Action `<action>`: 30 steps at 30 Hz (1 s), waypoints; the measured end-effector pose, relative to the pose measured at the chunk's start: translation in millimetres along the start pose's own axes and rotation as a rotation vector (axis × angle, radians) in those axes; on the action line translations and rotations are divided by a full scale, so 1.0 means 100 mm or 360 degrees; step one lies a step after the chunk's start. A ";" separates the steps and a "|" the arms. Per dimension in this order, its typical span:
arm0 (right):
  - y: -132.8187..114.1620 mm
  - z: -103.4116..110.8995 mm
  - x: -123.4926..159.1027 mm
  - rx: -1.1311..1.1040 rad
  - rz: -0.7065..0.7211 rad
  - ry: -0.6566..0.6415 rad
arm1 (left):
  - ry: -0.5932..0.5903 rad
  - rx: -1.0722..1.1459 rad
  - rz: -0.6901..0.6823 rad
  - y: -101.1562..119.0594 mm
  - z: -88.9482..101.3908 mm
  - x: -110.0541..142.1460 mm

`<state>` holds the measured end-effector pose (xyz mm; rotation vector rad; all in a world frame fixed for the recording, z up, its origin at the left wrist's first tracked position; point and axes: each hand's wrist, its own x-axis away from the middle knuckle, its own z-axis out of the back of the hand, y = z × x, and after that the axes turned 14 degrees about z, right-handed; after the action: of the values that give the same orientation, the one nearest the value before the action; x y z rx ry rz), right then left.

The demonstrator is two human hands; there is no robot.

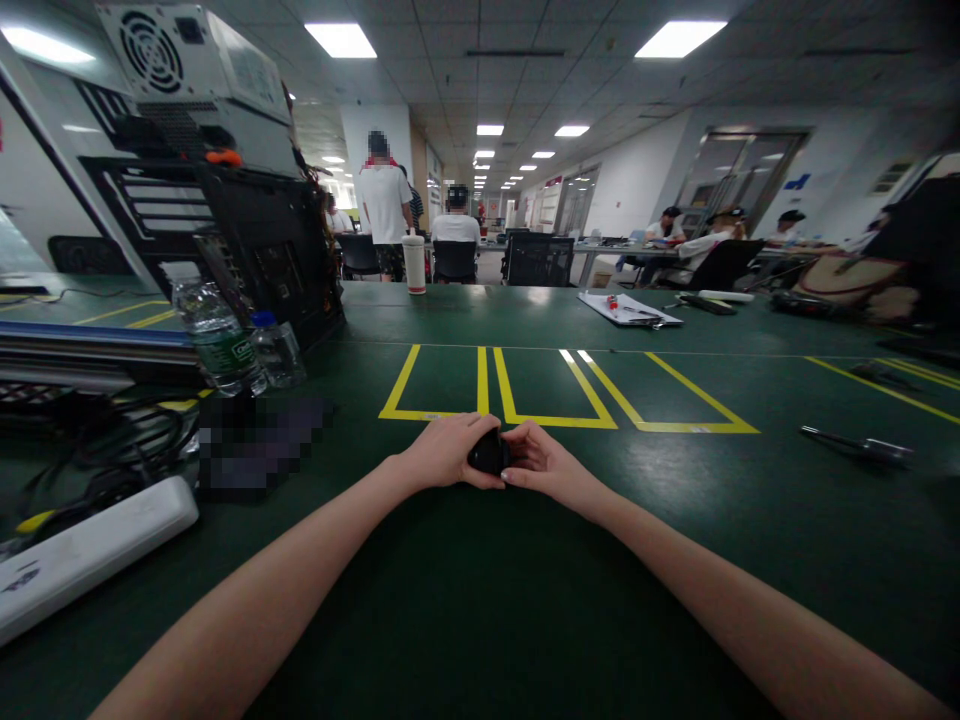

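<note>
Both hands meet over the green tabletop (480,600), just in front of the yellow tape outlines. My left hand (448,446) wraps round a small black rounded object (486,456), gripping it from the left and over the top. From the other side, my right hand (546,462) closes on its right end, thumb below and bent fingers above. Fingers cover part of the object, and its exact kind cannot be made out. Nearest to the hands are the yellow tape outlines (551,421) on the table.
At left stand an opened computer case (270,255), a water bottle (217,335), a small blue-capped bottle (276,350) and a white power strip (105,550). A white cup (415,265) and clipboard (626,309) stand farther back. A dark tool (859,444) lies right. People sit beyond.
</note>
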<state>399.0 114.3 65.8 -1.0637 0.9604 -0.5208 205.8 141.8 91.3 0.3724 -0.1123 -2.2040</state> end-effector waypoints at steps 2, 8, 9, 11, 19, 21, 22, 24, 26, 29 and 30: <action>0.00 -0.01 -0.01 -0.0009 0.0018 0.0035 | -0.0005 0.0007 0.0004 0.00 0.01 0.01; 0.01 0.00 -0.03 0.0033 -0.0057 0.0100 | -0.0017 0.0015 -0.0001 0.01 0.02 0.01; 0.01 0.00 -0.03 0.0033 -0.0079 0.0097 | -0.0015 0.0009 0.0001 0.00 0.01 0.01; 0.01 0.01 -0.03 0.0020 -0.0081 0.0064 | -0.0011 0.0001 0.0001 0.00 0.01 0.00; -0.04 0.00 -0.01 -0.0016 -0.0010 0.0012 | -0.0031 0.0018 0.0013 0.01 0.02 0.01; -0.04 -0.01 -0.02 -0.0011 -0.0001 0.0055 | -0.0040 0.0019 0.0018 0.02 0.03 0.02; -0.04 -0.01 -0.03 0.0004 -0.0007 0.0075 | -0.0047 0.0020 0.0020 0.02 0.04 0.02; -0.03 0.00 -0.04 0.0041 -0.0055 0.0087 | -0.0057 0.0018 0.0026 0.02 0.05 0.02; -0.01 0.01 -0.03 0.0049 -0.0114 0.0065 | -0.0057 0.0017 0.0028 0.02 0.05 0.02; 0.02 0.03 -0.02 0.0005 -0.0091 0.0015 | -0.0043 0.0014 0.0029 0.02 0.04 0.01; 0.02 0.03 -0.01 -0.0010 -0.0067 -0.0005 | -0.0041 0.0012 0.0029 0.02 0.03 0.01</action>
<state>400.5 117.6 65.1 -1.0917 0.9389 -0.5510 205.9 140.0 94.6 0.3459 -0.1380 -2.1916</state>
